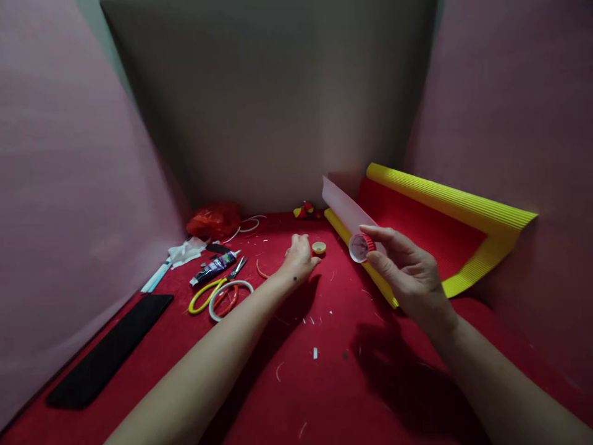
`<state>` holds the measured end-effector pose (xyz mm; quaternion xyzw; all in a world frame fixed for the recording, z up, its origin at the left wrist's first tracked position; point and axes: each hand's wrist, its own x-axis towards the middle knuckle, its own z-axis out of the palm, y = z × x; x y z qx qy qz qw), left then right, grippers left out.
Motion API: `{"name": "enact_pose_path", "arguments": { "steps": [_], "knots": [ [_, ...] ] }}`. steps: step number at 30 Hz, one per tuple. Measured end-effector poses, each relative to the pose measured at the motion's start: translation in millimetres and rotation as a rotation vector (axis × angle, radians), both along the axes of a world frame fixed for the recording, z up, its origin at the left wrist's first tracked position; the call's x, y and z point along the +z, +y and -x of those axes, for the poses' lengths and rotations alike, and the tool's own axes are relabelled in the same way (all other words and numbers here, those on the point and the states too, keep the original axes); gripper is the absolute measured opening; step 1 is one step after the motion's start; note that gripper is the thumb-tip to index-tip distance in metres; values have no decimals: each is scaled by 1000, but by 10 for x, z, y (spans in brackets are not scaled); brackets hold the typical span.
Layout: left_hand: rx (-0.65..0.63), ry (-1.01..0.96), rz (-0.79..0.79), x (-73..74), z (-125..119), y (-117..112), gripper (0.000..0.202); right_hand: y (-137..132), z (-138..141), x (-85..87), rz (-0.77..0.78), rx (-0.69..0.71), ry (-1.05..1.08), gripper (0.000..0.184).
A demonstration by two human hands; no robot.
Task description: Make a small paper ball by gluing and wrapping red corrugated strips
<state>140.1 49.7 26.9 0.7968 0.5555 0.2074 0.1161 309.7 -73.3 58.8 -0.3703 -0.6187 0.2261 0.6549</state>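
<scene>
Scissors with one yellow and one red looped handle (231, 274) lay on the red cloth-like surface (287, 395), and we placed everything else by them. Well to the right of the scissors, our right hand (412, 272) was raised above the surface, thumb and fingers pinching a small round clear piece with a red ridged edge (358, 247). Nearer the scissors, also to their right, our left hand (298, 258) reached low with its fingers curled downward; we could not tell whether they gripped anything. Just past that hand, on the side away from the scissors, we saw a small round yellow cup (319, 248). A whitish tubular ring (212, 306) overlapped the scissors' handles, and a dark printed tube with a pale cap (214, 267) lay just beside them to the left. Further left of the scissors we had a crumpled white tissue (188, 250) and, nearer us, a long flat black slab (111, 350). Beyond the scissors sat a crinkled red plastic bag (214, 219). Far to their right we saw a curling yellow ridged sheet (456, 194) with a red sheet (417, 232) within its curve, and a translucent whitish sheet (345, 203) leaning at its nearer side.
</scene>
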Motion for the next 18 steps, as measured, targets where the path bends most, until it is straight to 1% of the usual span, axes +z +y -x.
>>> {"name": "enact_pose_path", "arguments": {
  "steps": [3,5,7,10,12,14,16,18],
  "knots": [
    [53,89,29,-16,-99,180,36,27,9,-59,-52,-28,-91,32],
    [70,138,44,-37,-148,267,34,44,12,-83,-71,-43,-108,32],
    [77,169,47,-67,-183,324,33,65,9,-97,-55,-39,-68,31],
    [83,175,43,-103,-209,360,32,112,1,-106,31,8,61,30],
    [72,152,35,-94,-201,348,30,147,-2,-109,81,36,139,29],
    [29,108,21,-42,-163,294,28,179,-3,-116,121,62,198,29],
    [-46,51,14,53,-89,188,26,208,-2,-132,154,94,252,27],
    [-132,-6,29,169,19,29,23,228,3,-159,173,152,314,26]
  ]
}}
